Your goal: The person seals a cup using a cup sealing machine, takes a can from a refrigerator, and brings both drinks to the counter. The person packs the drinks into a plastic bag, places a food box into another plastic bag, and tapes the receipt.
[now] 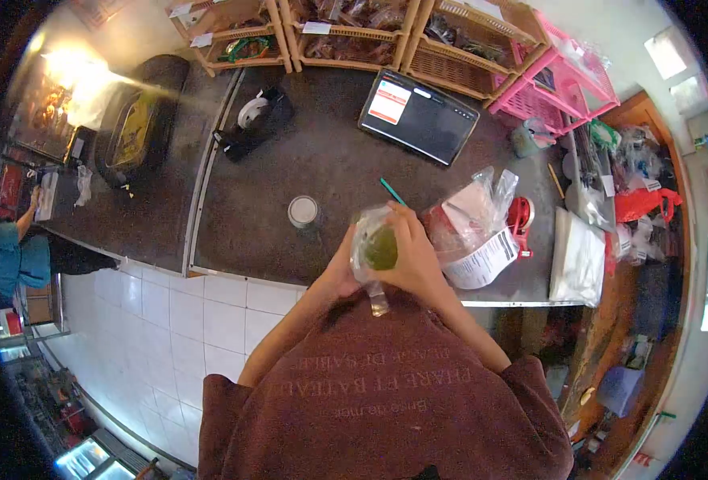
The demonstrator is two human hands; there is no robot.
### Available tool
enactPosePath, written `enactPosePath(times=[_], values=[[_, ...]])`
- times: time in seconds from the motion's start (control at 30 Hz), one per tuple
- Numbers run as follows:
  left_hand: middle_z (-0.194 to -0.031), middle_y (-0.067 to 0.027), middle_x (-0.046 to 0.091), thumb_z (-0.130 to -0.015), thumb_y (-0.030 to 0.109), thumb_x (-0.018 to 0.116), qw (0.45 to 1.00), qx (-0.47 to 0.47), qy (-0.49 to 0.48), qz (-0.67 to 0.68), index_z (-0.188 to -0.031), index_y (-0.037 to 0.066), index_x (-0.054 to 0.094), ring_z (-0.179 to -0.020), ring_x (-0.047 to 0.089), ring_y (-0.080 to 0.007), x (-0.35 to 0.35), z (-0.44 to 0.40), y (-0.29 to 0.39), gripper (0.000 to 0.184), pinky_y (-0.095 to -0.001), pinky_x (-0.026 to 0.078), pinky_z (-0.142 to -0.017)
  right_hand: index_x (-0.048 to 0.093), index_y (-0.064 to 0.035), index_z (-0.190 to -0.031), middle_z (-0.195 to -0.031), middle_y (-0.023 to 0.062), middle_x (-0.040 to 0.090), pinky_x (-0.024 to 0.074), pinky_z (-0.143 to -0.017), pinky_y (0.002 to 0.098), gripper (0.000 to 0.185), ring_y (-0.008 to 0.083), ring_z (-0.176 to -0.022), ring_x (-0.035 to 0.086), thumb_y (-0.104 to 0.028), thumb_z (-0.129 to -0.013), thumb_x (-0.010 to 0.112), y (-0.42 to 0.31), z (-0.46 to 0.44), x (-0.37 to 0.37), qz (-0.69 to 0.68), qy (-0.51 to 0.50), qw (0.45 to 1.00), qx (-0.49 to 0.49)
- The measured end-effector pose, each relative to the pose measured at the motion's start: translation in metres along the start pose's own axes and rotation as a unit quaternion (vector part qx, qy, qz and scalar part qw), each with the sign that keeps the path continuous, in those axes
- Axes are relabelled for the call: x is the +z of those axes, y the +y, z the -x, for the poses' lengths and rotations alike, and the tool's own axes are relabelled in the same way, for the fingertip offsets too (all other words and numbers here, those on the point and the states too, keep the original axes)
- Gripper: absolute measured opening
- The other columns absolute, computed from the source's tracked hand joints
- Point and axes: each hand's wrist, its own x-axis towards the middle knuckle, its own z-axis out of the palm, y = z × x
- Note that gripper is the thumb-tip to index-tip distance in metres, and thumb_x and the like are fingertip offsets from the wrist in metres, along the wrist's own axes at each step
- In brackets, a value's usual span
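Observation:
Both my hands are around a clear plastic bag or wrap with something round and green (381, 248) inside it, close to my chest at the counter's front edge. My left hand (342, 268) grips its left side. On the right side my right hand (408, 252) has its fingers wrapped over the top. A strip of the plastic hangs below. Just beyond my hands lies a thin teal stick (390, 190). A round white-topped container (303, 210) stands to the left. At the right are a clear plastic bag (474, 212) with a printed paper (484, 260) and red-handled scissors (520, 222).
A tablet (418, 114), a black device (254, 120), a cup (532, 138) and white plastic bags (578, 260) lie on the dark counter (274, 248). Wicker racks (346, 40) and a pink rack (562, 80) line the back. Another person (18, 256) is at far left.

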Motion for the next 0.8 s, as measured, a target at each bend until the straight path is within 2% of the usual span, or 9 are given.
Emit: enactPosePath(times=[0.13, 0.2, 0.27, 0.33, 0.4, 0.43, 0.57, 0.73, 0.8], values=[[-0.125, -0.0079, 0.041, -0.080, 0.055, 0.044, 0.987, -0.006, -0.044, -0.155, -0.124, 0.015, 0.036, -0.112, 0.043, -0.0255, -0.015, 0.010, 0.003, 0.060, -0.0393, 0.036, -0.094, 0.034, -0.0040, -0.116, -0.116, 0.0195, 0.040, 0.0446, -0.079, 0.0425, 0.083, 0.0384, -0.099, 0.047, -0.035, -0.051, 0.075, 0.006, -0.008, 0.024, 0.036, -0.079, 0.986, 0.140], [-0.127, -0.0094, 0.038, -0.075, 0.056, 0.052, 0.987, -0.126, -0.010, 0.094, -0.126, 0.016, 0.032, -0.114, 0.040, -0.0293, -0.026, 0.015, 0.012, 0.067, -0.0397, 0.035, -0.093, 0.032, -0.0036, -0.119, -0.113, 0.0204, 0.041, 0.0458, -0.075, 0.0431, 0.087, 0.0392, -0.096, 0.049, -0.037, -0.051, 0.075, 0.015, -0.009, 0.048, 0.047, -0.055, 0.984, 0.161], [-0.127, -0.0160, 0.032, -0.073, 0.062, 0.049, 0.978, -0.024, 0.184, -0.092, -0.128, 0.008, 0.025, -0.111, 0.041, -0.0325, -0.017, 0.027, 0.013, 0.081, -0.0447, 0.035, -0.091, 0.032, -0.0033, -0.119, -0.112, 0.0213, 0.041, 0.0463, -0.073, 0.0435, 0.087, 0.0399, -0.094, 0.050, -0.038, -0.052, 0.075, 0.024, -0.008, 0.064, 0.074, -0.067, 0.978, 0.181], [-0.124, -0.0195, 0.030, -0.070, 0.062, 0.053, 0.881, 0.104, 0.309, -0.342, -0.129, 0.004, 0.020, -0.107, 0.043, -0.0331, -0.019, 0.035, 0.006, 0.089, -0.0454, 0.036, -0.088, 0.035, -0.0031, -0.118, -0.111, 0.0224, 0.041, 0.0461, -0.073, 0.0437, 0.084, 0.0408, -0.093, 0.050, -0.039, -0.054, 0.074, 0.024, -0.013, 0.069, 0.116, -0.112, 0.967, 0.199], [-0.119, -0.0201, 0.031, -0.067, 0.055, 0.064, 0.660, 0.238, 0.342, -0.625, -0.127, 0.003, 0.018, -0.100, 0.045, -0.0312, -0.032, 0.034, -0.008, 0.092, -0.0420, 0.039, -0.085, 0.037, -0.0015, -0.117, -0.110, 0.0235, 0.041, 0.0455, -0.074, 0.0438, 0.080, 0.0405, -0.093, 0.050, -0.039, -0.057, 0.073, 0.023, -0.025, 0.046, 0.158, -0.185, 0.955, 0.168], [-0.105, -0.0177, 0.039, -0.070, 0.037, 0.069, 0.712, 0.284, 0.296, -0.570, -0.119, 0.000, 0.028, -0.088, 0.049, -0.0276, -0.030, 0.034, -0.012, 0.074, -0.0362, 0.042, -0.077, 0.038, -0.0008, -0.117, -0.110, 0.0241, 0.041, 0.0453, -0.075, 0.0438, 0.078, 0.0403, -0.094, 0.050, -0.039, -0.058, 0.072, 0.020, -0.035, 0.033, 0.180, -0.220, 0.947, 0.152], [-0.090, -0.0145, 0.048, -0.073, 0.023, 0.065, 0.692, 0.274, 0.301, -0.597, -0.101, -0.002, 0.048, -0.080, 0.051, -0.0256, -0.024, 0.046, -0.010, 0.042, -0.0320, 0.043, -0.068, 0.041, -0.0059, -0.118, -0.109, 0.0246, 0.041, 0.0424, -0.079, 0.0459, 0.072, 0.0414, -0.094, 0.048, -0.033, -0.060, 0.073, 0.015, -0.103, 0.047, 0.041, -0.098, 0.981, -0.162], [-0.078, -0.0111, 0.052, -0.076, 0.018, 0.062, 0.630, 0.279, 0.322, -0.649, -0.082, -0.001, 0.060, -0.071, 0.054, -0.0218, -0.023, 0.056, -0.001, 0.020, -0.0292, 0.044, -0.062, 0.045, -0.0114, -0.112, -0.100, 0.0212, 0.047, 0.0431, -0.077, 0.0430, 0.068, 0.0380, -0.092, 0.050, -0.025, -0.053, 0.076, 0.008, -0.121, 0.136, 0.075, -0.282, 0.948, -0.126], [-0.078, -0.0099, 0.053, -0.077, 0.019, 0.061, 0.695, 0.285, 0.306, -0.585, -0.081, -0.001, 0.060, -0.068, 0.055, -0.0182, -0.024, 0.057, 0.000, 0.020, -0.0274, 0.044, -0.061, 0.047, -0.0110, -0.110, -0.098, 0.0184, 0.050, 0.0422, -0.079, 0.0395, 0.063, 0.0353, -0.093, 0.050, -0.020, -0.054, 0.074, 0.003, -0.129, 0.137, 0.062, -0.287, 0.954, -0.066]])
